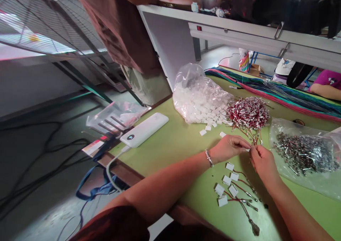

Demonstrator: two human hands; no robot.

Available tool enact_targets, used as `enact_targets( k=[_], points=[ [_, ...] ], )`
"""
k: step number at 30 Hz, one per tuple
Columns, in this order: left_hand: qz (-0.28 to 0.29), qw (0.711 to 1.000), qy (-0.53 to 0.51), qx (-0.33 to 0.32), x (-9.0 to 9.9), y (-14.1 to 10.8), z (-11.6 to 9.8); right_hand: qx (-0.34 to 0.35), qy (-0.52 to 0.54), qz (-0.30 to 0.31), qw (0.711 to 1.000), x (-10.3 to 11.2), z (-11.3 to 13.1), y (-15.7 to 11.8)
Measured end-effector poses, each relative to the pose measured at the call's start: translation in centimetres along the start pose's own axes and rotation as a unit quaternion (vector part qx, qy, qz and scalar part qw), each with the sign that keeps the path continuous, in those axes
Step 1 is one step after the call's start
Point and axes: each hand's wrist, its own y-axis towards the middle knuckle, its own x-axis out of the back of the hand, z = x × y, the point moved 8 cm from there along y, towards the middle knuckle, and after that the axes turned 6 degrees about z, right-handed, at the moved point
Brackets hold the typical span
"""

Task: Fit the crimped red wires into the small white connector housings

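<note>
Six white connector housings (226,180) with short wires lie closest to us on the green counter (183,145), their metal terminals (252,207) pointing mostly right. Just beyond them our two hands are together: the left hand (231,148), with a silvery bracelet (209,158) at its wrist, pinches a small white piece (247,149), and the fingertips of the right hand (263,162) meet it there. We cannot tell whether the right fingers clamp that piece or a wire. To our left, a white power bank (145,130) with a lit display rests near the counter's edge, a white cable (113,164) running from it. To our right lies a clear bag of loose metal terminals (303,152). Past our hands sits a pile of red wires with silvery ends (249,112); beside it, a clear plastic bag (197,92) spills more white housings (207,108). Long blue, green and pink wires (277,92) stretch along the far side. Farther off, a person in a brown top (114,24) stands by a white counter (165,11).
</note>
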Motion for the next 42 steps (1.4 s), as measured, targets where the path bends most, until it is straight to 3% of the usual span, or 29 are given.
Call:
enact_targets(
  k=[6,11,20,24,28,32,39,42],
  points=[
    [-0.013,0.986,-0.127,0.111,0.0,-0.3,2.3,0.086,-0.079,0.041,0.992,-0.8,1.2,-0.1],
    [0.003,0.976,-0.176,0.125,-0.5,-0.2,2.6,0.122,-0.155,0.023,0.980,-0.7,1.3,-0.1],
    [-0.038,0.981,-0.102,0.160,0.8,-0.3,1.7,0.065,0.016,0.100,0.993,-0.9,0.5,0.3],
    [-0.023,0.982,-0.100,0.156,1.0,-0.2,2.0,0.049,0.018,0.111,0.992,-0.8,0.1,0.5],
    [-0.008,0.976,-0.162,0.144,1.0,-0.1,2.4,0.053,0.030,0.118,0.991,-1.0,0.0,0.7],
    [0.006,0.974,-0.171,0.148,0.6,-0.1,2.6,0.073,-0.014,0.115,0.991,-0.9,0.4,0.6],
    [-0.036,0.983,-0.103,0.145,-0.2,-0.2,2.4,0.087,-0.074,0.071,0.991,-0.9,1.5,0.0],
    [-0.055,0.987,-0.062,0.139,0.2,-0.2,1.9,0.050,-0.046,0.101,0.993,-1.0,1.0,0.2]
  ],
)
